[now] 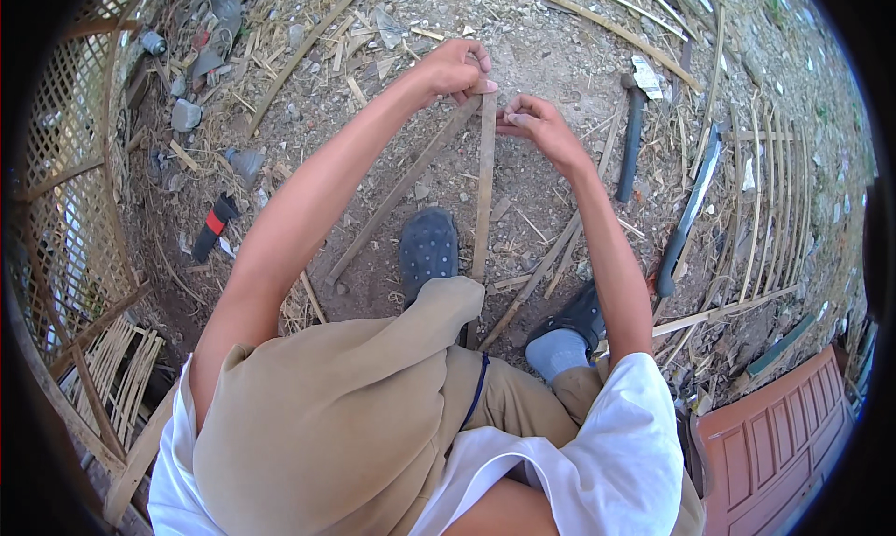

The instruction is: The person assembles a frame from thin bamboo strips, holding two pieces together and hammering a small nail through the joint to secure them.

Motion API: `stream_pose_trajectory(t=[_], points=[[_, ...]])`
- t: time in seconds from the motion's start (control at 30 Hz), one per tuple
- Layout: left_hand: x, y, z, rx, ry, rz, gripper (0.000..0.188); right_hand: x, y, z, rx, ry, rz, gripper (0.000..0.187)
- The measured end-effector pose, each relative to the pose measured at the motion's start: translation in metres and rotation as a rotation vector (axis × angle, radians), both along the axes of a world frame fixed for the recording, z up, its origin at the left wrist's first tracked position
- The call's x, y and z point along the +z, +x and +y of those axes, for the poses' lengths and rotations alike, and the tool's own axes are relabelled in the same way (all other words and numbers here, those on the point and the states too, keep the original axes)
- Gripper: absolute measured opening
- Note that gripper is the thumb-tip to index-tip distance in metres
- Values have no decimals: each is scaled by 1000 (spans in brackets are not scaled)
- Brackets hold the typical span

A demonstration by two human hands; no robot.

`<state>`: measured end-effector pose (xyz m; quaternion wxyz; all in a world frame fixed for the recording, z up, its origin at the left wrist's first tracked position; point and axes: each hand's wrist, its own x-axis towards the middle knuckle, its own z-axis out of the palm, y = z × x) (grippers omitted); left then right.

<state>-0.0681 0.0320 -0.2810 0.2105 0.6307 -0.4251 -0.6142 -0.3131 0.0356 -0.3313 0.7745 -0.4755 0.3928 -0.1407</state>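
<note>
My left hand [457,71] is closed, its thumb and fingers pinching the far end of a thin wooden strip [484,181] that runs back toward my knee. A second wooden strip [401,193] slants away from the same spot, its far end close under my left hand; whether the two are joined I cannot tell. Just right of the strip ends, my right hand [539,130] is held with thumb and fingers pressed together. Anything in that pinch is too small to make out. Another strip [537,277] lies slanting beside my right foot.
To the right lie a hammer [631,149] with a dark handle and a long machete [693,205]. Beyond is a slatted wooden frame [767,205]. A black tool with a red band [215,226] and a lattice panel [70,135] are left. A reddish-brown panel [775,433] stands lower right.
</note>
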Motion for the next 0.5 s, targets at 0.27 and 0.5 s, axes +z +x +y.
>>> stream_pose_trajectory(t=[0.27, 0.5], points=[[-6, 9, 3, 23, 24, -23, 27, -9, 10, -76, -227, -373, 17, 15], [-7, 33, 23, 119, 41, -33, 27, 10, 16, -56, -169, -361, -105, 15]])
